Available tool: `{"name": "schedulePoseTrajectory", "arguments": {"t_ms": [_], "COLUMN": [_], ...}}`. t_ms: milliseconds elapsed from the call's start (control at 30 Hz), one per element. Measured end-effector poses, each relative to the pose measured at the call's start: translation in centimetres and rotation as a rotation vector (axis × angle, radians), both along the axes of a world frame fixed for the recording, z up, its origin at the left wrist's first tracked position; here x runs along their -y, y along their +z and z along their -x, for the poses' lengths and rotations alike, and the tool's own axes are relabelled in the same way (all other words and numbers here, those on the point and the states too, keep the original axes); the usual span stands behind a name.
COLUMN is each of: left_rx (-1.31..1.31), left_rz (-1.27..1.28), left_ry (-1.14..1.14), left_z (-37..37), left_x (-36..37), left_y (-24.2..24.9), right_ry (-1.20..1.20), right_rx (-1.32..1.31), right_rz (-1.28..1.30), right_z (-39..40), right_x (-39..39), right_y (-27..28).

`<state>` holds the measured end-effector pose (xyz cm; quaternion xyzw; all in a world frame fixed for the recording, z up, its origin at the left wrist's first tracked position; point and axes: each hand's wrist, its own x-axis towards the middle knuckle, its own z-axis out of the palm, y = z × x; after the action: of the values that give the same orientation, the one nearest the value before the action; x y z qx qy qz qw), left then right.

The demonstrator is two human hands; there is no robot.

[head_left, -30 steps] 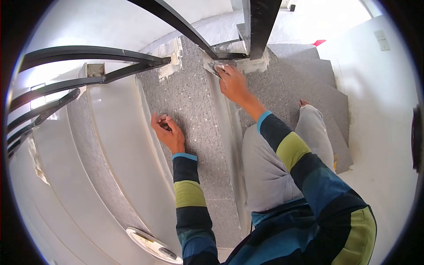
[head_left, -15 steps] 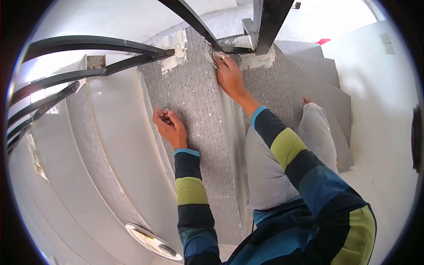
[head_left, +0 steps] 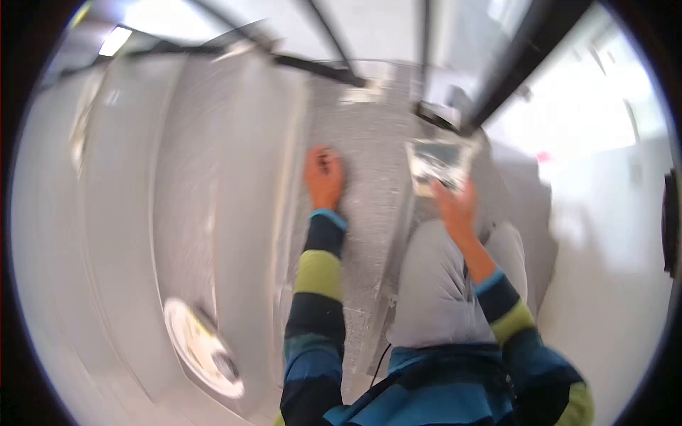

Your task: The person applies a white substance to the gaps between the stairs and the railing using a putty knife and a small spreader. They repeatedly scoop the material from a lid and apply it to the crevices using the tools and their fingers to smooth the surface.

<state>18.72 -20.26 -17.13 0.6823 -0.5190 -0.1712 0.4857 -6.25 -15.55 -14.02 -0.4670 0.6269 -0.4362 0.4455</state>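
My right hand [head_left: 455, 206] is closed on the near edge of a flat scraper [head_left: 435, 157], a wide greyish blade with cream putty-like smears. It is over the speckled grey step by the foot of a black railing post; blur hides whether the blade touches the step. My left hand [head_left: 325, 179] is curled over the neighbouring speckled step [head_left: 362, 177], with something dark showing among its fingers that I cannot make out. A cream patch [head_left: 366, 89] lies at the foot of another railing bar.
Black metal railing posts [head_left: 526, 60] rise along the far side of the stairs. A white round lid or tray [head_left: 186, 341] with cream material and a dark object sits on a lower step at left. A white wall [head_left: 604, 234] stands at right.
My view has shifted and blurred. My right hand has moved from the step's edge to the right and nearer me, and the scraper's face now shows. The left hand remains curled.
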Motion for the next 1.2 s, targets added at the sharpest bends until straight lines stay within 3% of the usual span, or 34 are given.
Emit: {"name": "schedulePoseTrajectory", "arguments": {"t_ms": [33, 67, 100, 133, 233, 300, 367, 467, 500, 600, 833, 1033, 1200], "left_rx": [-0.039, -0.052, -0.174, -0.159, -0.348, -0.407, -0.854, -1.090, -0.941, -1.139, -1.181, -1.140, -1.184], "left_rz": [0.038, -0.010, 0.016, 0.100, 0.159, 0.154, 0.411, 0.637, 0.694, 0.694, 0.764, 0.803, 0.815], "left_ry": [-0.002, 0.011, 0.043, 0.068, 0.130, 0.178, 0.227, 0.325, 0.477, 0.451, 0.495, 0.650, 0.626], "left_z": [0.0, 0.1, 0.0, -0.1, -1.7, -2.1, -2.8, -3.7, -3.4, -4.7, -5.9, -6.2, -6.2], "left_x": [0.0, -0.9, -1.5, -2.8, -9.9, -13.6, -18.2, -24.8, -25.9, -29.0, -29.1, -30.1, -30.8], "left_y": [0.4, 2.0, 2.3, 3.4, 6.7, 7.9, 8.0, 10.5, 11.3, 10.6, 12.3, 13.0, 13.1], "right_ry": [0.030, 0.002, 0.166, 0.350, 0.592, 0.960, 1.163, 1.341, 1.365, 1.428, 1.532, 1.695, 1.762], "right_rx": [0.170, 0.050, -0.087, 0.049, 0.210, -0.146, -0.277, -0.246, -0.273, -0.303, -0.178, -0.190, -0.200], "right_rz": [-0.058, 0.072, 0.254, 0.286, 0.441, 0.802, 1.131, 1.448, 1.531, 1.673, 1.456, 1.411, 1.470], "right_z": [-0.5, -0.4, -1.0, -0.8, -7.4, -10.7, -15.7, -22.7, -24.5, -30.2, -36.0, -41.0, -42.8], "right_x": [-0.5, -1.1, -1.7, -1.9, -3.6, -3.5, -6.1, -9.5, -10.0, -10.6, -12.9, -15.9, -18.3], "right_y": [3.4, 1.6, 5.3, 5.5, 14.4, 18.9, 22.3, 25.0, 24.9, 24.2, 26.1, 25.4, 24.0]}}
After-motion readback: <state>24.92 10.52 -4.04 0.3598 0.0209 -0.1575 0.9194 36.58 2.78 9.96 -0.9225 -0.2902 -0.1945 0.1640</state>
